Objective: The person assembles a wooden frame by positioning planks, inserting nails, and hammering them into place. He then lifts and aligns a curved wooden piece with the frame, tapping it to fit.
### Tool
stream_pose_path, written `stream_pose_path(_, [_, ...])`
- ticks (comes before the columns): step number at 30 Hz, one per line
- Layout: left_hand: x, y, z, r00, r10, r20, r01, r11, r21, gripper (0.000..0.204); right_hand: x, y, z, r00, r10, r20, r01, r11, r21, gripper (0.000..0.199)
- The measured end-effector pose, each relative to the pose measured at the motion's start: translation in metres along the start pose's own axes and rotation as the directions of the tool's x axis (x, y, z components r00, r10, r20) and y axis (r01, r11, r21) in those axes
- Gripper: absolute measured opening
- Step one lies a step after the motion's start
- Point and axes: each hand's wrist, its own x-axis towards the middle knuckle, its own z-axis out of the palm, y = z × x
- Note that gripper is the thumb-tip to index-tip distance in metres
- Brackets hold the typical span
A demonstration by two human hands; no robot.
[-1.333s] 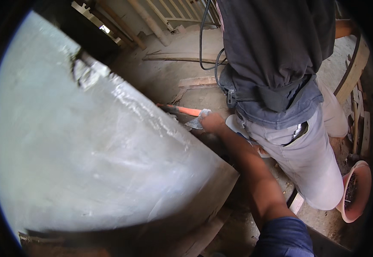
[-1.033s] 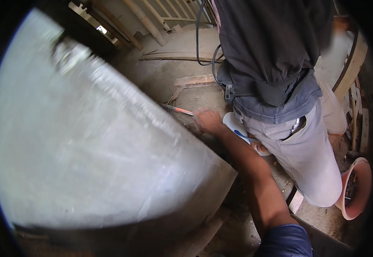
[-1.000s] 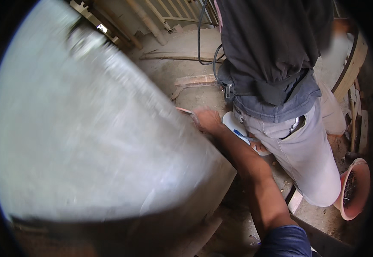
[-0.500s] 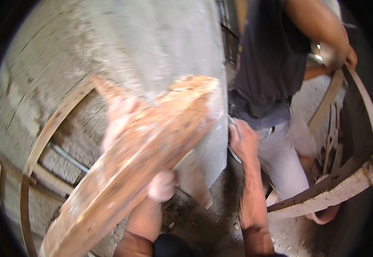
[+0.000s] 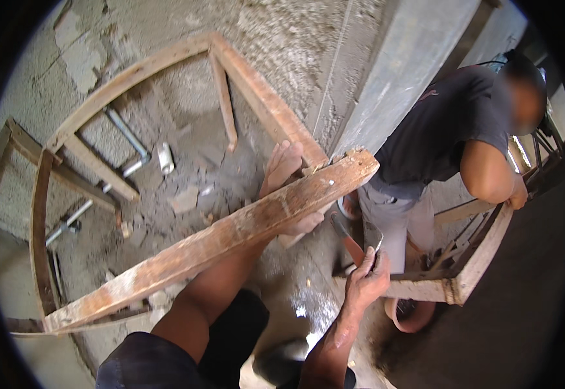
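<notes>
My left forearm passes beneath a worn wooden beam [image 5: 211, 241], and my left hand [image 5: 284, 162] is closed around it, fingers on the far side and thumb on the near side. The beam forms the near side of a wooden frame with a curved rail [image 5: 127, 72] and a straight far rail [image 5: 263, 97]. A loose-ended slat [image 5: 223, 97] hangs from the frame's far corner. To the right of the beam's end, my right hand [image 5: 368, 280] is closed on a hand tool [image 5: 352, 247] with a reddish, dark-ended part and a thin shiny edge; its exact kind is unclear.
A person [image 5: 451, 129] in a dark shirt bends at the right, an arm on a second wooden frame [image 5: 483, 262]. A grey post [image 5: 406, 71] stands behind the beam. Metal pipes [image 5: 127, 133] and rubble [image 5: 185, 200] lie by the rough wall. A reddish round object [image 5: 409, 316] sits below the second frame.
The view has shifted and sharpened, showing more of the frame. The beam now lies lower and flatter in view, still in my left hand. My right hand appears lower, its tool now clearer.
</notes>
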Motion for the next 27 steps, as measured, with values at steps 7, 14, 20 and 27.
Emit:
stream_pose_path(7, [-0.035,0.161,-0.094,-0.15,-0.574,0.805,0.589,0.602,0.539,0.085,-0.03,-0.052,-0.134,0.953,-0.127,0.275,0.11,0.991,0.078,0.02])
stream_pose_path(14, [0.023,0.316,-0.1,0.001,-0.587,0.81,0.828,0.454,0.328,0.047,0.005,-0.145,-0.246,0.64,-0.196,0.743,0.137,0.981,0.141,0.028])
stream_pose_path(20, [0.139,0.325,-0.108,0.016,-0.774,0.633,0.997,0.062,0.05,0.046,0.02,-0.159,-0.285,0.542,-0.244,0.804,-0.517,0.658,0.548,0.092])
stream_pose_path(27, [0.24,0.268,-0.098,0.192,-0.699,0.689,0.976,0.207,-0.063,0.065,-0.001,-0.16,-0.247,0.572,-0.379,0.728,0.002,0.888,0.46,0.023])
